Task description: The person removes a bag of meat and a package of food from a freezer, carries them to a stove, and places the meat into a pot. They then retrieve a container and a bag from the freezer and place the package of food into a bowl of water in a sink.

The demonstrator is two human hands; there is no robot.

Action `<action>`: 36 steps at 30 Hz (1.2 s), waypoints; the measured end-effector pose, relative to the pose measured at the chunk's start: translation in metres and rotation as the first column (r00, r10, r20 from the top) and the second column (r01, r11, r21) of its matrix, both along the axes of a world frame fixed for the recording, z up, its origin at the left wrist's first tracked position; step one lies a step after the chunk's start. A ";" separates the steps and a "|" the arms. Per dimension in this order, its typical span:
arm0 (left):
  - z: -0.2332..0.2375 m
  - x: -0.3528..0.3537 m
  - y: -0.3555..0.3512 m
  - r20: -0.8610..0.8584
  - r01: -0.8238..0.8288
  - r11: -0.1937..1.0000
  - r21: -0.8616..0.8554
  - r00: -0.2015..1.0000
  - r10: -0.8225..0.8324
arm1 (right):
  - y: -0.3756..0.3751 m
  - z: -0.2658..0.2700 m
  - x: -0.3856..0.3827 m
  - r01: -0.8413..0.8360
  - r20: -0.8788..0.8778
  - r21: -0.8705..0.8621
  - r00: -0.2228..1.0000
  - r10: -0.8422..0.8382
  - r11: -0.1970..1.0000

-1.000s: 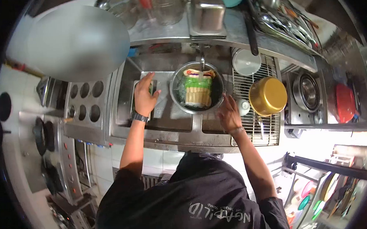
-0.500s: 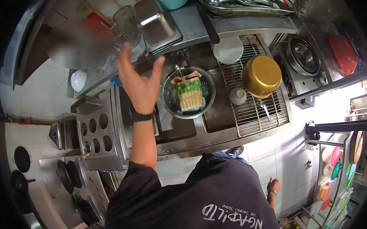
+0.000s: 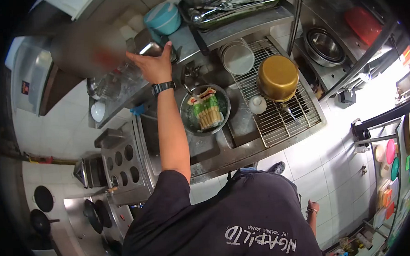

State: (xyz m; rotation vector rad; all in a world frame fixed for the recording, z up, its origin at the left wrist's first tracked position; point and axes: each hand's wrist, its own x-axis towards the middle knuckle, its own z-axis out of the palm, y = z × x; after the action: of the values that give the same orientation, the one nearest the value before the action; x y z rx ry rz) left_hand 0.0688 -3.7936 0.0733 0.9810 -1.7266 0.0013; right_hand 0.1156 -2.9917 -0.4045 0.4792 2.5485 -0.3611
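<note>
My left hand (image 3: 155, 67), with a dark watch at the wrist, reaches over the back shelf. Thumb and fingers are spread about the near end of a rectangular metal container (image 3: 149, 47), partly covered by the hand. Low at my right side hangs my right hand (image 3: 313, 207), a band on its wrist, fingers loose and nothing visible in it. Below the tap (image 3: 187, 86), a round metal bowl (image 3: 189, 122) stands in the sink (image 3: 201, 148). In it lies a pack of pale finger-shaped pieces (image 3: 206, 110) with a green band across.
A gold pot (image 3: 278, 77), white plates (image 3: 238, 60) and a small white cup (image 3: 257, 105) rest on the wire rack (image 3: 271, 134). A turquoise container (image 3: 162, 17) and a tray of utensils (image 3: 236, 14) occupy the shelf. Nested metal bowls (image 3: 325, 47) stand at right.
My left hand has moved forward from above the sink's left side to the metal container on the shelf. The view has shifted; the bowl and pack stay in the sink.
</note>
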 end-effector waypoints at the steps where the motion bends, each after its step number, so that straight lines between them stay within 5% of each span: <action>1: 0.001 -0.004 0.002 -0.010 -0.031 1.000 0.004 0.999 0.031 | -0.003 -0.007 -0.004 0.011 0.002 -0.013 1.000 -0.010 1.000; 3: 0.004 -0.011 0.007 -0.062 -0.071 0.997 0.035 0.995 0.073 | -0.005 -0.019 -0.013 0.250 0.164 -0.134 0.960 -0.227 0.959; 7: 0.005 -0.015 0.007 -0.113 -0.088 0.991 0.099 0.989 0.099 | 0.010 -0.064 -0.012 0.234 0.098 -0.138 0.970 -0.222 0.962; 10: 0.003 -0.015 0.010 -0.201 -0.092 0.995 -0.046 0.976 0.081 | 0.015 -0.072 -0.011 0.251 0.114 -0.172 0.966 -0.234 0.952; 12: 0.003 -0.012 0.014 -0.240 -0.075 0.996 0.053 0.967 0.085 | 0.020 -0.069 -0.012 0.192 0.126 -0.146 0.977 -0.174 0.971; 16: 0.003 -0.010 0.012 -0.283 -0.021 1.000 -0.012 0.959 0.017 | 0.020 -0.055 -0.018 0.214 0.126 -0.131 0.972 -0.197 0.968; 23: 0.007 -0.005 0.013 -0.322 -0.041 0.999 -0.014 0.946 0.035 | -0.025 0.019 -0.072 -0.042 -0.044 -0.096 0.998 0.038 0.994; 26: 0.014 -0.001 0.021 -0.426 -0.003 0.993 0.119 0.903 0.054 | -0.064 0.054 -0.107 -0.145 -0.146 -0.173 0.982 0.121 0.974; 30: 0.015 0.010 0.019 -0.684 0.002 0.992 0.125 0.724 0.084 | -0.149 0.142 -0.135 -0.254 -0.356 -0.401 0.928 0.106 0.880; 32: 0.021 0.023 0.024 -0.960 0.357 0.922 0.147 0.277 0.046 | -0.184 0.173 -0.144 -0.453 -0.512 -0.416 0.833 0.208 0.789; 33: 0.022 0.031 0.029 -0.980 0.480 0.868 0.128 0.193 0.037 | -0.202 0.189 -0.145 -0.493 -0.544 -0.492 0.818 0.189 0.717; 34: 0.016 0.043 0.033 -0.981 0.468 0.874 0.127 0.189 0.042 | -0.212 0.192 -0.150 -0.662 -0.671 -0.381 0.678 0.299 0.646; 36: 0.000 0.073 0.046 -0.989 0.851 0.519 -0.087 -0.011 -0.147 | -0.262 0.263 -0.141 -0.539 -0.522 -0.648 0.829 0.201 0.539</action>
State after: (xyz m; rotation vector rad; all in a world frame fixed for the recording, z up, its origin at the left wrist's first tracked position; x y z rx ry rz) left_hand 0.1417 -3.7475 0.0737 0.3198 -0.6839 -1.5276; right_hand -0.0256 -3.2536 -0.1411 -0.5471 2.4138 -1.4316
